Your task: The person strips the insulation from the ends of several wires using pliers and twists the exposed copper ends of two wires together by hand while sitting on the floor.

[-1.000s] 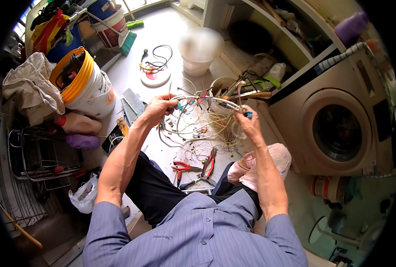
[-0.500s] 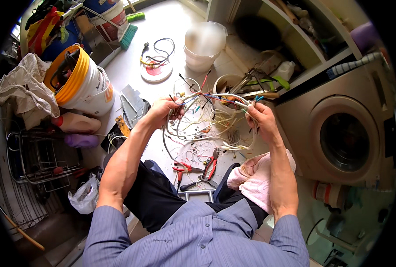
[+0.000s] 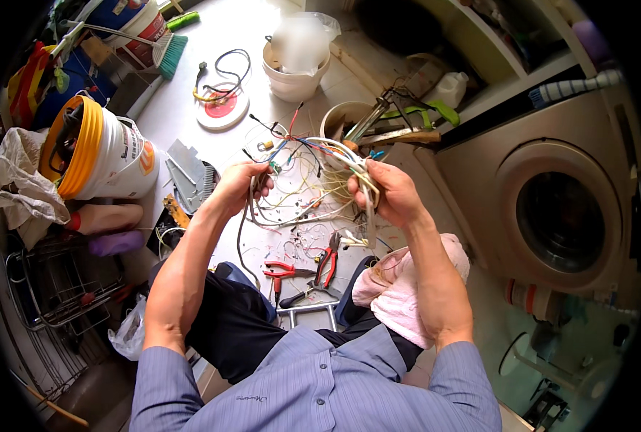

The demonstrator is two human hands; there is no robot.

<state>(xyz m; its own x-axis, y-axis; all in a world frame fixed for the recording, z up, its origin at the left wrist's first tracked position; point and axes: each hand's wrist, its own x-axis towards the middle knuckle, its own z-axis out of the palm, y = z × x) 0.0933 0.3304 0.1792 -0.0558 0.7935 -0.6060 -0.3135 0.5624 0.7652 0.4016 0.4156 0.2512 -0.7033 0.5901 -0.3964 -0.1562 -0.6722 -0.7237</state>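
Observation:
A loose bundle of cut electrical wires (image 3: 340, 153), white, grey, blue, red and black, spans the space between my two hands. My left hand (image 3: 248, 186) is closed on its grey cable end, near a small green piece. My right hand (image 3: 391, 193) pinches several white and grey cables, whose ends hang below the fingers. Beneath, on the light floor, lie thin wire scraps. Closer to me are red-handled pliers (image 3: 289, 271), a red and black pair of cutters (image 3: 328, 263) and dark-handled pliers (image 3: 312, 291).
A yellow-rimmed white bucket (image 3: 122, 155) stands left, a white bucket (image 3: 295, 83) ahead. A round tub (image 3: 335, 119) holds tools. The washing machine (image 3: 536, 201) is at right. A pink towel (image 3: 407, 291) covers my right knee. A metal stool frame (image 3: 307, 309) sits between my legs.
The view has turned, so the surroundings sit further left. My hands are slightly closer together, and the cables now hang bunched below my right hand. Both hands keep hold of the wires.

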